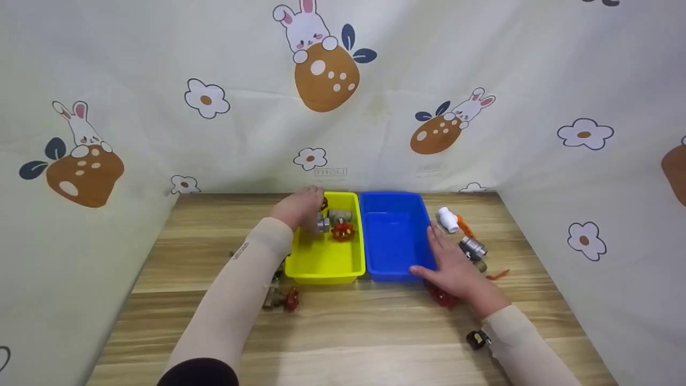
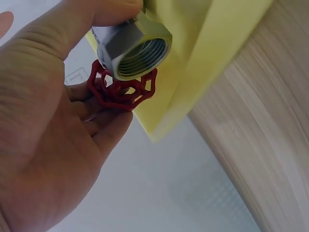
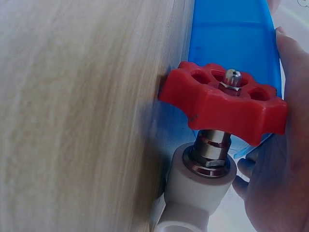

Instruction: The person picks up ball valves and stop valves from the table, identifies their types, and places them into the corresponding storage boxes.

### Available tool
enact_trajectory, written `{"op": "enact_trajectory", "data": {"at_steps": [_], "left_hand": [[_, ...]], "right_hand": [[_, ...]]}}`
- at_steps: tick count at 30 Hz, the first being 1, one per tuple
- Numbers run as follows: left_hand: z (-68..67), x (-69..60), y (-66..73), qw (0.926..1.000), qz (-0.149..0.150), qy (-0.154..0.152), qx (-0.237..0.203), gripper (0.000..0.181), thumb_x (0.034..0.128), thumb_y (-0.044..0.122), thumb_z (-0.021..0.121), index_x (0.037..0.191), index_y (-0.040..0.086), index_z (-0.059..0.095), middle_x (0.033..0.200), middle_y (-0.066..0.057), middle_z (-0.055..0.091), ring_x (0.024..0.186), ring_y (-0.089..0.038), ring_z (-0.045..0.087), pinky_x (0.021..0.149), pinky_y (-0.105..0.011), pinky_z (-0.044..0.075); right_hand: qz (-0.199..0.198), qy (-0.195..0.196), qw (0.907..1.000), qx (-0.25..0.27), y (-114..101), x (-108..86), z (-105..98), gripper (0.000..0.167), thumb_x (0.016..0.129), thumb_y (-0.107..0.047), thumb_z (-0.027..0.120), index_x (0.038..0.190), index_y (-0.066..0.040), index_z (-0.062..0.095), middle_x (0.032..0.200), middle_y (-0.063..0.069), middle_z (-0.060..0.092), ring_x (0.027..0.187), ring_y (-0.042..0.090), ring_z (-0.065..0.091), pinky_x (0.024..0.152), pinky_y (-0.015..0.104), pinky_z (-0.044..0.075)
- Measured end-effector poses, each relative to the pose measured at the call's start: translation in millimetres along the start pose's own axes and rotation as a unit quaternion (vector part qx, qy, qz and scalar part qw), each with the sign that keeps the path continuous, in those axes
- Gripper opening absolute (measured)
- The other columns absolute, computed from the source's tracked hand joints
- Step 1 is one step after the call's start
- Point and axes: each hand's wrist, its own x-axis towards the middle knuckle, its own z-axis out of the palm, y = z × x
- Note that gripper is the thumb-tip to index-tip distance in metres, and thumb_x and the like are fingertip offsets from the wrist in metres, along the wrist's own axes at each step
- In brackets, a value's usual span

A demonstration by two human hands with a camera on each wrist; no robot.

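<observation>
At the left side of the yellow bin [image 1: 324,262], my left hand [image 1: 303,206] grips a metal valve [image 2: 133,50]. The thumb lies on its threaded body, and the other fingers meet the red handwheel [image 2: 123,92]. Inside the bin lies a brass valve [image 1: 340,217] with a red handwheel [image 1: 343,232]. My right hand [image 1: 450,268] rests at the near right corner of the blue bin [image 1: 394,241], fingers along its side and thumb at the front rim. Below that hand is a white valve [image 3: 200,186] with a red handwheel [image 3: 224,104].
Right of the blue bin are a white valve [image 1: 448,220] with an orange handle and a metal fitting [image 1: 474,248]. A black-handled piece [image 1: 476,339] lies by the right sleeve. Another red-wheeled valve [image 1: 281,298] sits before the yellow bin. Printed cloth walls [image 1: 375,123] enclose the table.
</observation>
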Motion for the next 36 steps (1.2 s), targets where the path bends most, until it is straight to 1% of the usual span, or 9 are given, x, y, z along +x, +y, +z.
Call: {"op": "enact_trajectory", "data": {"at_steps": [4, 7, 11, 14, 20, 26, 31, 33, 36], "left_hand": [[2.5, -2.9, 2.0, 1.0, -0.002, 0.005, -0.005, 0.082, 0.0859, 0.014, 0.097, 0.15, 0.005, 0.048, 0.131, -0.011, 0.056, 0.117, -0.03, 0.056, 0.116, -0.047, 0.053], [4.1, -3.9, 2.6, 1.0, 0.0, 0.009, 0.003, 0.081, 0.0867, 0.012, 0.096, 0.151, 0.004, 0.048, 0.132, -0.011, 0.056, 0.117, -0.03, 0.056, 0.116, -0.047, 0.053], [6.3, -1.7, 2.4, 0.9996, 0.002, 0.005, 0.029, 0.086, 0.0875, 0.014, 0.095, 0.156, 0.002, 0.045, 0.137, -0.013, 0.055, 0.119, -0.03, 0.055, 0.119, -0.048, 0.05], [7.8, -0.6, 2.9, 0.9993, 0.0, 0.004, 0.036, 0.085, 0.0863, 0.013, 0.096, 0.154, 0.002, 0.046, 0.134, -0.013, 0.056, 0.119, -0.031, 0.055, 0.118, -0.047, 0.051], [9.9, 1.6, 5.1, 0.9998, -0.014, -0.002, 0.013, 0.074, 0.0859, 0.008, 0.095, 0.146, 0.004, 0.051, 0.123, -0.012, 0.057, 0.113, -0.033, 0.058, 0.113, -0.047, 0.054], [10.1, 6.3, 5.5, 0.9996, -0.022, -0.013, 0.012, 0.069, 0.088, 0.01, 0.095, 0.143, 0.003, 0.053, 0.122, -0.013, 0.058, 0.113, -0.033, 0.059, 0.111, -0.045, 0.055], [9.9, 10.9, 3.3, 0.9987, -0.025, -0.028, 0.032, 0.073, 0.0869, 0.011, 0.094, 0.145, 0.001, 0.051, 0.124, -0.014, 0.058, 0.113, -0.032, 0.058, 0.108, -0.043, 0.055], [8.2, 11.6, 2.7, 0.9983, -0.033, -0.042, 0.025, 0.072, 0.0858, 0.012, 0.095, 0.143, 0.003, 0.052, 0.124, -0.014, 0.057, 0.113, -0.032, 0.059, 0.105, -0.042, 0.056], [1.9, 8.5, 4.2, 0.9967, -0.047, -0.066, -0.004, 0.068, 0.0851, 0.009, 0.095, 0.138, 0.005, 0.053, 0.124, -0.014, 0.057, 0.113, -0.033, 0.059, 0.102, -0.04, 0.056]], "right_hand": [[0.003, -0.002, 1.0, 0.009, -0.4, -0.2, -0.3, 0.117, 0.101, -0.072, 0.065, 0.176, 0.001, 0.012, 0.184, 0.021, 0.007, 0.167, 0.049, 0.016, 0.126, 0.074, 0.027], [0.002, 0.0, 0.9999, 0.01, -0.2, 0.0, 0.0, 0.115, 0.102, -0.068, 0.067, 0.175, 0.002, 0.012, 0.184, 0.022, 0.008, 0.166, 0.05, 0.016, 0.125, 0.075, 0.027], [0.002, 0.0, 1.0, 0.006, 0.7, 0.2, 0.5, 0.116, 0.101, -0.071, 0.065, 0.176, 0.001, 0.012, 0.184, 0.021, 0.007, 0.166, 0.051, 0.017, 0.125, 0.074, 0.027], [0.003, -0.001, 1.0, 0.007, 0.9, 0.2, 0.4, 0.117, 0.101, -0.073, 0.064, 0.176, 0.0, 0.012, 0.185, 0.02, 0.007, 0.166, 0.05, 0.018, 0.125, 0.074, 0.028], [0.002, 0.0, 1.0, 0.005, 1.1, 0.2, 0.1, 0.117, 0.101, -0.074, 0.064, 0.176, 0.0, 0.012, 0.184, 0.021, 0.007, 0.166, 0.05, 0.017, 0.125, 0.075, 0.028], [-0.004, 0.003, 1.0, 0.001, 1.3, 0.2, 0.1, 0.119, 0.101, -0.077, 0.061, 0.176, 0.001, 0.012, 0.184, 0.022, 0.007, 0.166, 0.051, 0.018, 0.126, 0.074, 0.027], [-0.009, 0.009, 0.9999, 0.001, -0.4, 0.1, -0.2, 0.117, 0.101, -0.074, 0.063, 0.175, 0.002, 0.014, 0.184, 0.022, 0.009, 0.166, 0.05, 0.019, 0.126, 0.074, 0.028], [-0.009, 0.009, 0.9999, 0.001, -1.3, -0.1, -0.2, 0.116, 0.101, -0.073, 0.064, 0.175, 0.003, 0.014, 0.184, 0.022, 0.009, 0.166, 0.05, 0.019, 0.125, 0.074, 0.029], [-0.008, 0.01, 0.9999, 0.003, -2.3, 0.0, -0.5, 0.116, 0.101, -0.072, 0.064, 0.174, 0.003, 0.015, 0.184, 0.023, 0.01, 0.166, 0.049, 0.02, 0.125, 0.074, 0.03]]}}
